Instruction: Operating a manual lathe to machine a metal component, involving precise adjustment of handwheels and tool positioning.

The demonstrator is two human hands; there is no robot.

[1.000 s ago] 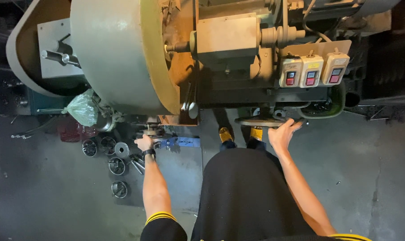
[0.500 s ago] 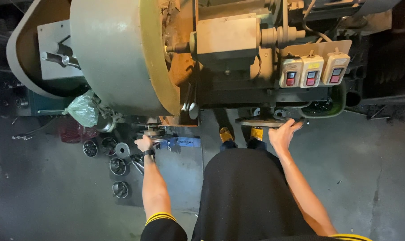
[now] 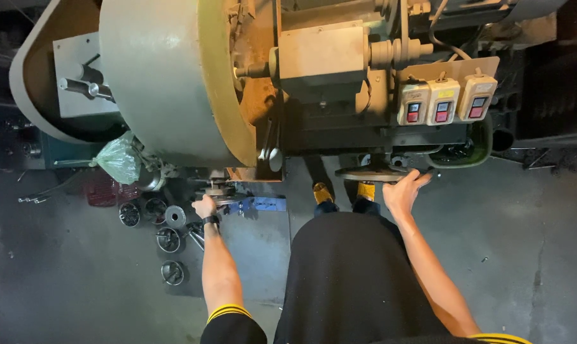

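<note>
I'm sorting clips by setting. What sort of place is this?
Most likely a metalworking machine shop. A large grey machine with three push-button switch boxes fills the view, round metal parts lie on the stained concrete floor, and the right hand rests on a handwheel.

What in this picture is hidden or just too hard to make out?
- Head view: what the left hand grips; the machine's big drum overhangs it.
- Head view: the handwheel under the right hand is partly covered by the fingers and the machine.
- Head view: the round metal parts on the floor are too small to identify.
</note>
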